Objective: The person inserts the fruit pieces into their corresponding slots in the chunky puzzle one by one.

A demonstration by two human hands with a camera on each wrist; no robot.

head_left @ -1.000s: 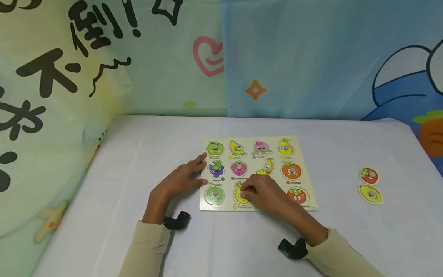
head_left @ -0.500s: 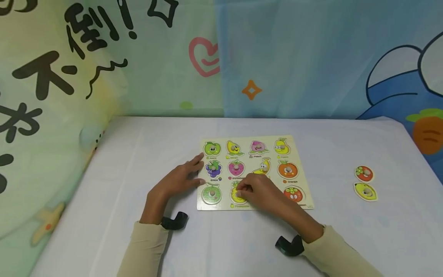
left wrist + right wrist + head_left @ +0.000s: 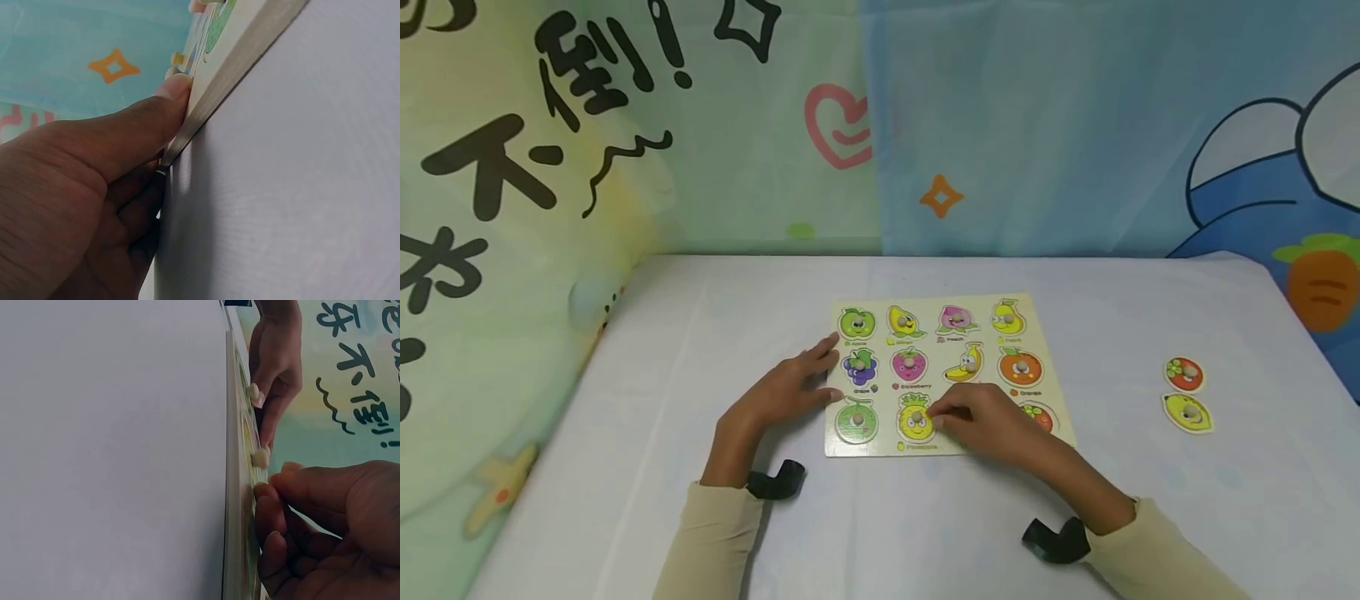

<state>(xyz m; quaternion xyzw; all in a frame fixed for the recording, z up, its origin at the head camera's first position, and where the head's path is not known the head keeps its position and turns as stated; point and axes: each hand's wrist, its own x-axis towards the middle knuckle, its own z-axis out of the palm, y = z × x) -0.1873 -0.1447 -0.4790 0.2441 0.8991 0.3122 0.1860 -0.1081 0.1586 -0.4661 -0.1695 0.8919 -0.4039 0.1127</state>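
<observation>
A wooden fruit puzzle board [image 3: 887, 417] lies on the white tabletop, its pieces carrying small knobs. My left hand [image 3: 786, 387] rests at the board's left side, the thumb [image 3: 172, 90] touching its edge. Just right of the pineapple piece [image 3: 916, 432], my right hand [image 3: 992, 421] hovers low over the bottom row with bent fingers and nothing between them. The pineapple's knob [image 3: 260, 458] stands free beside those fingertips. Part of the bottom row is hidden under this hand, while a tomato picture [image 3: 1036, 415] shows partly beyond it.
Two loose pieces, a tomato [image 3: 1184, 373] and a lemon [image 3: 1187, 413], lie on the white cloth [image 3: 1262, 500] to the right. A printed curtain [image 3: 1037, 125] hangs behind the table and along its left side. Each wrist wears a black camera mount.
The right fingers have let go of the pineapple piece and shifted slightly right, uncovering it. My left hand stays at the board's edge. The whole head view has drifted a little.
</observation>
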